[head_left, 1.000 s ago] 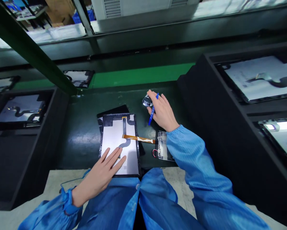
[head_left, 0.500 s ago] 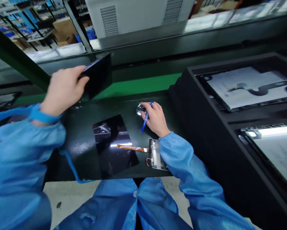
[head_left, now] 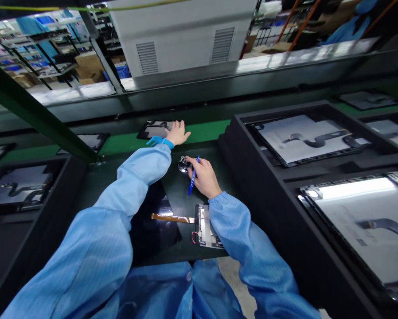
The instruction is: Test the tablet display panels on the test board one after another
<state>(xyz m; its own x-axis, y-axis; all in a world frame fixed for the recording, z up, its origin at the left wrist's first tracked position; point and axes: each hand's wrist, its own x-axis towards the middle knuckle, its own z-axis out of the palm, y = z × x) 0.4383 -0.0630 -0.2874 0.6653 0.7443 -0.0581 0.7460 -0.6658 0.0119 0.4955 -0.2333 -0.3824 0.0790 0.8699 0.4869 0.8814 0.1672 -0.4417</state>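
Note:
My left hand (head_left: 177, 133) reaches forward with its fingers spread, at the right end of a tablet panel (head_left: 155, 129) lying on the green strip. The panel shows a grey back and a dark flex cable. Between the fingers of my right hand (head_left: 204, 177) is a blue pen (head_left: 193, 175), held slanted. Its fingertips also reach a small shiny round metal object (head_left: 183, 165) on the bench. Below it lies a small display assembly (head_left: 204, 228) with an orange ribbon cable (head_left: 172, 218), partly under my right sleeve. A glossy black panel (head_left: 155, 239) is half covered by my left arm.
On the right, a black foam tray (head_left: 262, 195) holds several tablet panels, and another foam tray (head_left: 57, 195) stands at left. More panels (head_left: 92, 141) lie along the green strip (head_left: 205, 132). A green post (head_left: 36, 106) slants across the left side.
My left hand has moved right and forward; the dark panel it held is out of its grip, and a panel lies on the green strip beneath it. My right hand keeps the pen.

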